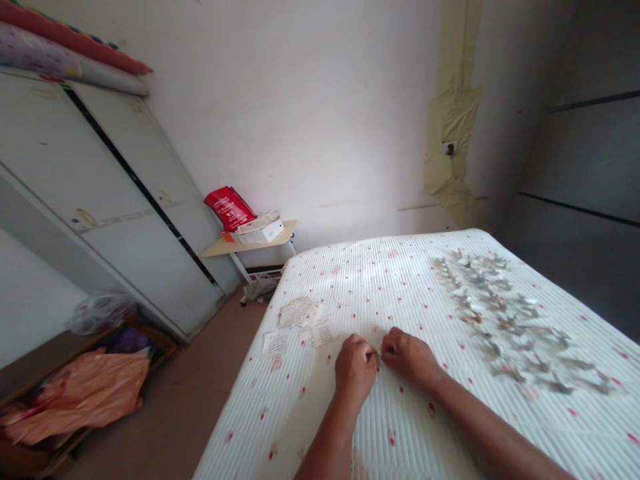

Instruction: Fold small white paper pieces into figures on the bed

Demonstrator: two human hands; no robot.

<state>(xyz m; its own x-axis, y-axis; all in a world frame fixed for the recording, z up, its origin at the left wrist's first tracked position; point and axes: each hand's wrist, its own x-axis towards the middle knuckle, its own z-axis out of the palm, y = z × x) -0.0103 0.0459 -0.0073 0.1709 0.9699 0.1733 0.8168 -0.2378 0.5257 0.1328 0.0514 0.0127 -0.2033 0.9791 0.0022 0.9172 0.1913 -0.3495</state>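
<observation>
My left hand [356,368] and my right hand [410,357] meet low over the middle of the bed, fingers of both pinched closed. Between the fingertips shows a small greyish piece that looks like folded paper [379,361]; most of it is hidden by the fingers. Left of my left hand lie several loose printed paper squares [299,312], some overlapping. Over on the right, rows of small folded paper figures [515,313], somewhat blurred, cover part of the bed.
The bed [365,287] has a white ribbed cover with red dots. Behind its far left corner stands a small table [220,249] bearing a red bag [229,208] and a white box [265,233]. A grey cabinet [115,180] and an orange plastic bag [85,390] are at left.
</observation>
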